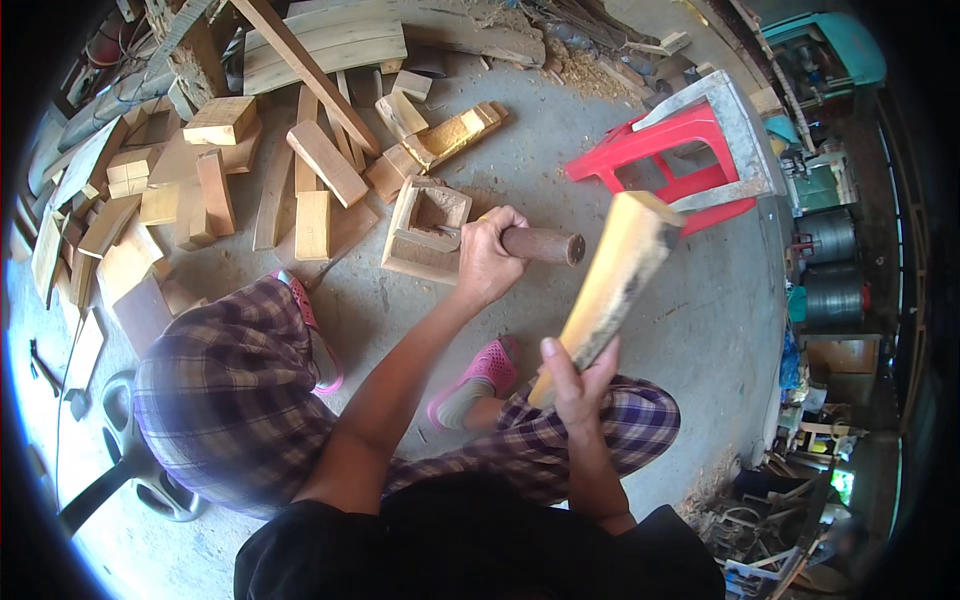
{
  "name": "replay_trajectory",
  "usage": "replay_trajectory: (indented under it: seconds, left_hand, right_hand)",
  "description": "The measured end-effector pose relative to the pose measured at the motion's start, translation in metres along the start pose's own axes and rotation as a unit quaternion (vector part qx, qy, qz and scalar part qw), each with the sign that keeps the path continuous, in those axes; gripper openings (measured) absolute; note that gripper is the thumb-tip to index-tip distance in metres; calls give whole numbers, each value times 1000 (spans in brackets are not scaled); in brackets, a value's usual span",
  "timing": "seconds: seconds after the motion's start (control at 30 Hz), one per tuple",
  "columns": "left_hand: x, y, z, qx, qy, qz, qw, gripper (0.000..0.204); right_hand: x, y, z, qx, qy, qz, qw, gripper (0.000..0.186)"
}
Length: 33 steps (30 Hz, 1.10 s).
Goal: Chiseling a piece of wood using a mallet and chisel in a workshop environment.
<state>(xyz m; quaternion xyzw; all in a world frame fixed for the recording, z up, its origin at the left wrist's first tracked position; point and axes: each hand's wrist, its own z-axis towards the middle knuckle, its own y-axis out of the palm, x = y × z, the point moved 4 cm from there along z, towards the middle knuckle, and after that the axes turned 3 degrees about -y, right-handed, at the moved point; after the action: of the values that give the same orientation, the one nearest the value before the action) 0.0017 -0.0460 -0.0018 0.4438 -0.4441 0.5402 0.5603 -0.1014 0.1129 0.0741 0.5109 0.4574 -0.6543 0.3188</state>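
1 red-and-grey stool stands past the fingers of the right hand, which grasp a yellowish wooden club — its thick end angled away from them. A hollowed wooden block lies just left of the left hand, its fingers clenched around a brown cylindrical handle.
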Motion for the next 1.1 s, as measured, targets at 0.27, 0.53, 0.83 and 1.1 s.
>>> replay_trajectory:
  seconds: [0.27, 0.53, 0.83, 1.1]
  left_hand:
    - [-1, -2, 3, 12, 2, -8, 1000, 20]
    - [-2, 2, -1, -4, 2, -5, 1000, 19]
    - [-1, 2, 0, 3, 4, 1, 1000, 19]
    - [-2, 2, 0, 8, 17, -11, 1000, 20]
  right_hand:
    - [0, 3, -3, -6, 19, 9, 1000, 61]
    - [-3, 2, -2, -12, 38, 18, 999, 65]
    - [-4, 5, 2, -13, 47, 16, 999, 62]
    - [-11, 13, 0, -36, -88, -77, 992, 51]
